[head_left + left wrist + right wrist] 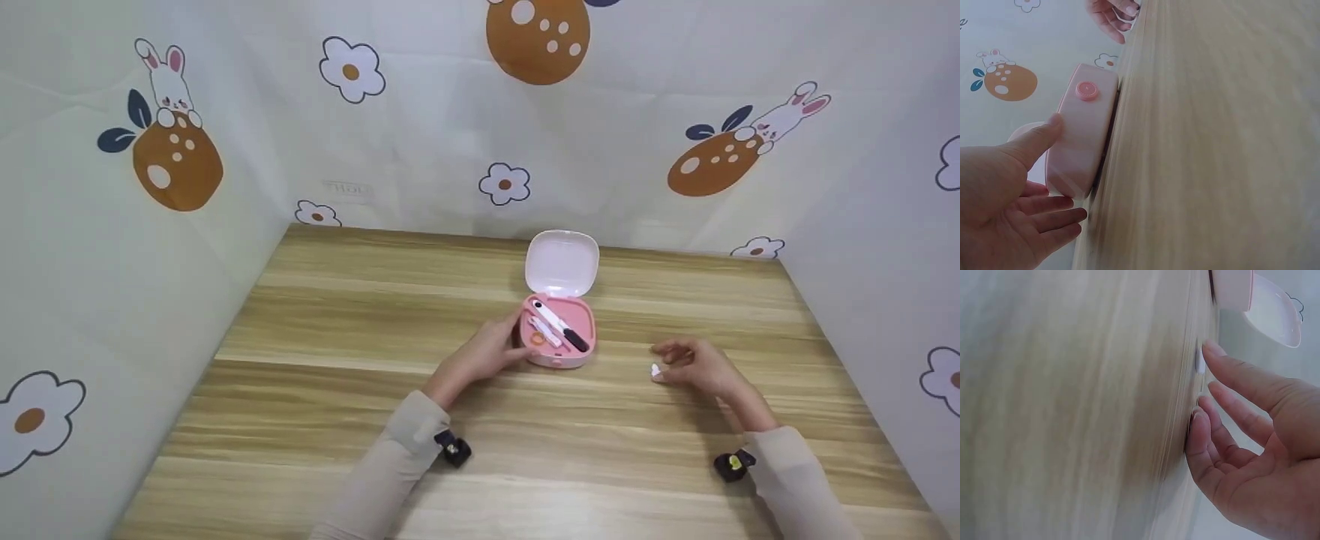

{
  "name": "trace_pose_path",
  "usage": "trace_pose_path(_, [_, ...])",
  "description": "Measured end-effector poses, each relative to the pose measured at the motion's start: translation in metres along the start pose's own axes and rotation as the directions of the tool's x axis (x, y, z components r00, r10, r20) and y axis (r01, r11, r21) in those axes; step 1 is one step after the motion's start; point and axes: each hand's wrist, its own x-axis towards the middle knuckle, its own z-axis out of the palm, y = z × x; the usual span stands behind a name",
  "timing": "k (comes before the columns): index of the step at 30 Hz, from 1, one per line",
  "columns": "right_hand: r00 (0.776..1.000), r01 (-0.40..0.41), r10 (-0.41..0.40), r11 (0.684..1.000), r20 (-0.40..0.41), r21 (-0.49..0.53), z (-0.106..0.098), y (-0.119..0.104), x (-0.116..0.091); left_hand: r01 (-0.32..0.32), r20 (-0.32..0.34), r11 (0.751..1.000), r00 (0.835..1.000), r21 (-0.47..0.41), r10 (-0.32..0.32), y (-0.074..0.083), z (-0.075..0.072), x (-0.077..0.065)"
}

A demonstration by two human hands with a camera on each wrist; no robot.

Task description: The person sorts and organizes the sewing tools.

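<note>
A small pink box (587, 361) stands on the table with its white lid (562, 262) raised behind it. Inside lie a slim white stick with a black end (556, 322), a pale pink-and-white slim item (545, 331) and a small orange ring (538, 338). My left hand (491, 349) touches the box's left side, its thumb at the front rim and its fingers fairly straight. To the right of the box, my right hand (697, 365) is low over the table. Its thumb tip is at a small white piece (655, 369), whose kind I cannot tell; the other fingers are apart from it.
The wooden table (337, 420) meets a patterned cloth (427, 127) at the back and both sides. The box's lid stands close to the back cloth. A round pink button (1087, 90) shows on the box's front.
</note>
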Motion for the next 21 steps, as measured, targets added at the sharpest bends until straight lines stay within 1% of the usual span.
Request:
trace_pose_path(3, [1.0,-0.005,0.005,1.0,0.01,0.015,-0.0014,0.0014,0.0024,0.008,0.008,1.0,1.0,-0.005,-0.008,0.0,0.0001,0.0002])
trace_pose_path(11, [0.999,-0.028,0.028,0.999,0.019,-0.016,-0.003,0.0029,0.0061,0.011,0.008,1.0,1.0,-0.01,-0.011,0.0007,-0.0002,-0.0001])
trace_pose_path(18, [1.0,-0.002,0.002,1.0,0.016,-0.017,-0.0035,0.0029,0.0056,0.008,0.005,1.0,1.0,-0.006,-0.008,0.0002,0.0006,-0.0003])
trace_pose_path(21, [1.0,0.004,-0.005,1.0,0.019,0.006,-0.0037,0.0038,0.006,0.009,0.002,1.0,1.0,-0.006,-0.009,0.0,0.0005,-0.0003])
